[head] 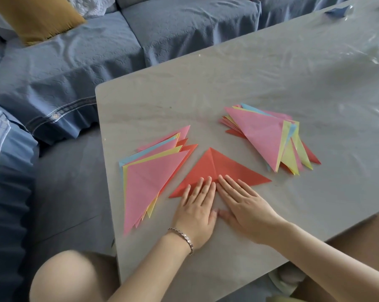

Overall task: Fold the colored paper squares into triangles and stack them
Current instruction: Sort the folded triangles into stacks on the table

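Your red triangle [219, 168] lies flat on the table [271, 83], between the left pile [149, 173] and the right pile [269, 136]. Its long edge runs across in front of you, the apex pointing away. Both hands lie open and flat, gripping nothing: your left hand [197, 210] and right hand [247, 208] press side by side with fingertips on the near edge at its middle. The paper lies just ahead of both palms. Each pile sits about equally near, the left one by your left hand, the right one farther forward. I'd judge the crease nearly set; stacking comes next.
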Motion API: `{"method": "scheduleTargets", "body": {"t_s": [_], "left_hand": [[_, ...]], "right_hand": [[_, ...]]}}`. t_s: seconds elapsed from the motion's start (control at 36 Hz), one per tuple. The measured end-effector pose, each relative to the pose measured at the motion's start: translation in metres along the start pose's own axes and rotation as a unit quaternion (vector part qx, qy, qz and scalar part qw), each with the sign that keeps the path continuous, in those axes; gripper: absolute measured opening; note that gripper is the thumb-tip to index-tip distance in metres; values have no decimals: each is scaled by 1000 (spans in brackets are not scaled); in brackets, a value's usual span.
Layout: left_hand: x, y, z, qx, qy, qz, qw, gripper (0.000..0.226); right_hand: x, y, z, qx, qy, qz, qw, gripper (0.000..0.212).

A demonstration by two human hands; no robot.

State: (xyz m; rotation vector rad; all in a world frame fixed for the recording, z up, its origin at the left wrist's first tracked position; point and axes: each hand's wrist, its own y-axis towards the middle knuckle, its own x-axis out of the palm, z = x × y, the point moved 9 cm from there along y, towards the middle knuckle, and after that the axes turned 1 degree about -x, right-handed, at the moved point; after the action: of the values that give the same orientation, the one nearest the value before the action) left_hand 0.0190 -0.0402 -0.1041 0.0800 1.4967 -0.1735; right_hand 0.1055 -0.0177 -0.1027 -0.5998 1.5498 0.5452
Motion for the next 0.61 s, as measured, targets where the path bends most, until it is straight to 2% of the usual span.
{"method": "scheduleTargets", "body": {"t_s": [0.25,0.42,0.61], "left_hand": [[8,-14,-15,-35,16,-44,998,56],[11,-20,-29,-85,16,-45,995,64],[12,-27,-43,-135,-25,-65,988,76]], "right_hand": [[-3,-14,27,42,-36,-20,998,71],[-9,-32,61,88,-46,-5,995,73],[-7,-41,76,125,-35,-34,991,74]]}}
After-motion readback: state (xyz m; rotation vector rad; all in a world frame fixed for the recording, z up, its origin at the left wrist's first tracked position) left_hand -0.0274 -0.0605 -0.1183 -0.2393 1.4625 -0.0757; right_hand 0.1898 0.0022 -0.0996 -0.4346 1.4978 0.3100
